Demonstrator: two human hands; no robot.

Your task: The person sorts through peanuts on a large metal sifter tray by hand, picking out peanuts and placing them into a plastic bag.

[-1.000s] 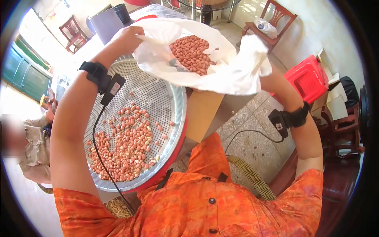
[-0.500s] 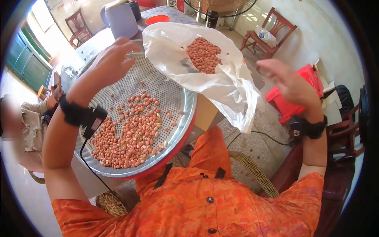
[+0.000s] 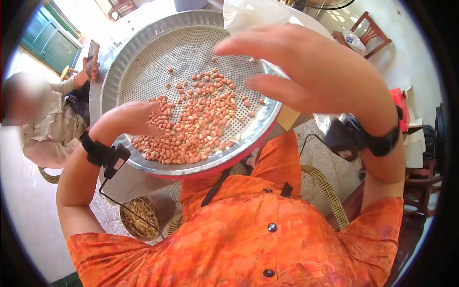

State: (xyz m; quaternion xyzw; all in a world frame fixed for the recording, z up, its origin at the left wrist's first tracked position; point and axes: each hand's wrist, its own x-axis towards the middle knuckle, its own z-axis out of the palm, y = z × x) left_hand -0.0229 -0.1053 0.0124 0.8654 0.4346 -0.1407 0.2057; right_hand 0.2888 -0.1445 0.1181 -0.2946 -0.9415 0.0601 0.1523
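A round perforated metal tray (image 3: pixel 167 52) holds many reddish shelled peanuts (image 3: pixel 196 126), gathered mostly toward its near side. At the tray's left near edge my left hand (image 3: pixel 129 119) is open, its fingers spread at the peanuts and nothing seen in its grip. Over the tray's right side hangs my right hand (image 3: pixel 282 67), fingers apart and empty, slightly blurred. Behind it the white plastic bag (image 3: pixel 251 16) lies on the table, largely hidden by my right hand and forearm; its contents are out of sight.
To the left, a seated person (image 3: pixel 55 115) holds a phone (image 3: pixel 92 56). A bucket of husks (image 3: pixel 140 217) stands on the floor below the tray. At the right are a wooden chair (image 3: pixel 370 36) and a red container (image 3: pixel 400 107). A fan (image 3: pixel 330 4) stands at the back.
Both hands have let go of the white bag. My left hand has come down to the peanuts, and my right hand has moved left over the tray. The view has shifted.
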